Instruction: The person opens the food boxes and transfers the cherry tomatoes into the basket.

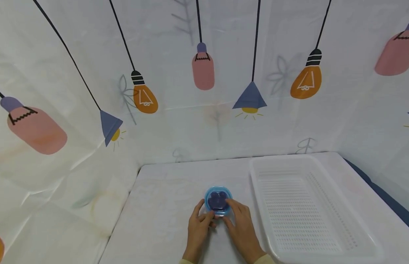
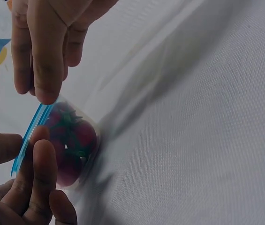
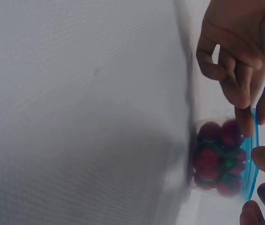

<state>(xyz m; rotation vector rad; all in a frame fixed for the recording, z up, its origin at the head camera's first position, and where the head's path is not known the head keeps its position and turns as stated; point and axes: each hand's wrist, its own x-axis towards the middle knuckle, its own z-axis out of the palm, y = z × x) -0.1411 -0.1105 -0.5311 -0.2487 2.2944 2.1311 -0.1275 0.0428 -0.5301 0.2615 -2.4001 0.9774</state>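
A small clear tub [image 3: 219,159] with a blue-rimmed lid [image 1: 209,192] stands on the table between the two hands. Dark red round pieces with green leafy parts [image 2: 78,136] show through its side; their exact kind is unclear. My left hand [image 1: 199,227] pinches the near left part of the lid's rim, with fingertips both above and below the edge. On the right side, my right hand [image 1: 242,225] holds the tub with bent fingers, one fingertip on the lid and the thumb close to the near edge. The lid appears seated on the tub.
A large white plastic basket [image 1: 290,160] with a slotted bottom lies to the right of the hands. White cloth covers the table [image 1: 165,209]. Behind it hangs a pale curtain [image 1: 178,128] printed with lamps and bulbs.
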